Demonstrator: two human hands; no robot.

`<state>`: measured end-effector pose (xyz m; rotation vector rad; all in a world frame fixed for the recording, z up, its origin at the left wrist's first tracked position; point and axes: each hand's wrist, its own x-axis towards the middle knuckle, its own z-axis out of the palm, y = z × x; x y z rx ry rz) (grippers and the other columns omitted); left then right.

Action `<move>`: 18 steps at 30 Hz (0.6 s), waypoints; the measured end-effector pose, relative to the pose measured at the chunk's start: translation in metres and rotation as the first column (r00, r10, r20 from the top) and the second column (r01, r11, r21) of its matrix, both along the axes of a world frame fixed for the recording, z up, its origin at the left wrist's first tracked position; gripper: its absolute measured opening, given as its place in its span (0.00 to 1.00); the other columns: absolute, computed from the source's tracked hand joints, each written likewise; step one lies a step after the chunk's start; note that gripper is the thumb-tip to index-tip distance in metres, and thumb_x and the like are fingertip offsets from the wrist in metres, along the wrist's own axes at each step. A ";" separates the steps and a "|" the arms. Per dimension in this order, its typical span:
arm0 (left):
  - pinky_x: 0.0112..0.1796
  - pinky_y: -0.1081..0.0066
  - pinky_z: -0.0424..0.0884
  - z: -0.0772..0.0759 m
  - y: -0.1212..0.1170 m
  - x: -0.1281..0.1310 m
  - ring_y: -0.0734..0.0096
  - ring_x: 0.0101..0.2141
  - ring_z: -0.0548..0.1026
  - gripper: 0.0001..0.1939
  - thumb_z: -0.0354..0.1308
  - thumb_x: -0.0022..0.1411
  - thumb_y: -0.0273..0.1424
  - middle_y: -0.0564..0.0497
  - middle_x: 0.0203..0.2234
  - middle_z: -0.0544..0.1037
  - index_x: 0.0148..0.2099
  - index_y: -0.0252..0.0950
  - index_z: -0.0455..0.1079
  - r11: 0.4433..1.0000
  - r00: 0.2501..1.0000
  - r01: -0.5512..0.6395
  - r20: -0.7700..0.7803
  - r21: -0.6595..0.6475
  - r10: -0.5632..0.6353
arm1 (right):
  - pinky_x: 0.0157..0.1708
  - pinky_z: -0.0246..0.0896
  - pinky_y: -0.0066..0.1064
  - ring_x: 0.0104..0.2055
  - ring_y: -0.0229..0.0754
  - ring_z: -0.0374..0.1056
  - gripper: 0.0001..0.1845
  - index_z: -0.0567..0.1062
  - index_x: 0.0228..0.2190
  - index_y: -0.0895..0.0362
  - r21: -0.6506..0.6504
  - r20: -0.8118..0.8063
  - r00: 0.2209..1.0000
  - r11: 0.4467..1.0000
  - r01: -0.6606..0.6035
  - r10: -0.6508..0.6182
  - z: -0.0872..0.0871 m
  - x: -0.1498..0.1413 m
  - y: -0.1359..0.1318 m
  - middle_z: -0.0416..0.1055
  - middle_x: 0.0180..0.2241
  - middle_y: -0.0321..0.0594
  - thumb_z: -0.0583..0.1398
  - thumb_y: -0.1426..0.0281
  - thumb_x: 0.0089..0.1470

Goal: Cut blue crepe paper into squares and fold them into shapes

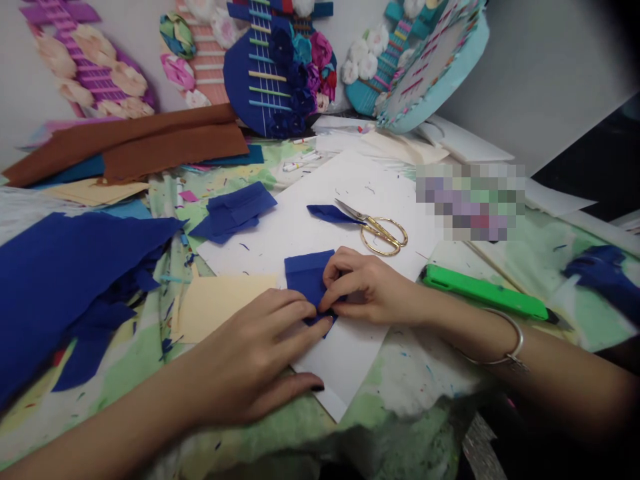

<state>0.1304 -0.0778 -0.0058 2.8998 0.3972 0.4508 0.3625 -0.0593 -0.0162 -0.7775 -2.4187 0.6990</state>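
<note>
A small piece of blue crepe paper (305,270) lies on a white sheet, its top edge showing a crease. My right hand (363,283) pinches its lower right part between thumb and fingers. From the left, my left hand (275,333) rests with fingers stretched over the paper's lower edge and the thumb apart on the white sheet (330,380). The hands hide much of the lower part of the piece. Beyond them, gold-handled scissors (375,227) lie with their tips over a blue paper strip (327,213). Folded blue crepe paper (240,210) sits farther up on the left.
A large blue paper sheet (60,287) covers the left side, near a cream paper piece (220,307). On the right lies a green utility knife (485,291). Brown paper (170,143) and decorated guitar shapes (257,80) stand along the back. Blue scraps are scattered about.
</note>
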 end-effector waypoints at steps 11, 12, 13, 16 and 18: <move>0.47 0.50 0.59 -0.003 -0.011 -0.001 0.49 0.47 0.67 0.28 0.55 0.61 0.46 0.42 0.41 0.74 0.56 0.32 0.65 0.993 0.993 -0.050 -0.104 0.106 0.061 | 0.38 0.57 0.30 0.37 0.40 0.60 0.08 0.72 0.35 0.60 -0.123 0.054 0.996 0.990 0.076 -0.069 0.005 -0.001 -0.002 0.68 0.29 0.37 0.61 0.77 0.50; 0.47 0.50 0.59 -0.003 -0.010 0.000 0.49 0.47 0.66 0.29 0.55 0.61 0.46 0.42 0.41 0.74 0.56 0.32 0.65 0.995 0.992 -0.050 -0.113 0.092 0.061 | 0.38 0.57 0.30 0.37 0.40 0.60 0.08 0.72 0.35 0.60 -0.123 0.053 0.996 0.990 0.074 -0.068 0.005 -0.001 -0.002 0.68 0.28 0.38 0.60 0.77 0.50; 0.47 0.50 0.59 -0.002 -0.010 0.000 0.49 0.47 0.66 0.29 0.55 0.61 0.46 0.42 0.41 0.74 0.57 0.32 0.64 0.996 0.991 -0.049 -0.122 0.081 0.058 | 0.38 0.57 0.30 0.37 0.40 0.60 0.07 0.72 0.35 0.60 -0.122 0.053 0.996 0.990 0.073 -0.067 0.005 -0.001 -0.002 0.68 0.28 0.38 0.60 0.77 0.50; 0.47 0.50 0.60 -0.002 -0.009 0.000 0.48 0.48 0.65 0.30 0.55 0.61 0.46 0.41 0.42 0.73 0.58 0.31 0.63 0.997 0.989 -0.047 -0.139 0.068 0.056 | 0.39 0.56 0.31 0.38 0.41 0.59 0.09 0.71 0.36 0.60 -0.112 0.053 0.997 0.992 0.057 -0.051 0.006 -0.001 -0.003 0.68 0.31 0.39 0.61 0.77 0.49; 0.48 0.50 0.59 -0.002 -0.009 0.000 0.47 0.49 0.64 0.30 0.55 0.60 0.47 0.41 0.43 0.73 0.58 0.32 0.62 0.997 0.988 -0.047 -0.144 0.063 0.056 | 0.43 0.55 0.34 0.41 0.42 0.58 0.11 0.71 0.37 0.59 -0.087 0.065 0.997 0.996 0.036 -0.031 0.006 0.000 -0.004 0.68 0.34 0.40 0.61 0.75 0.48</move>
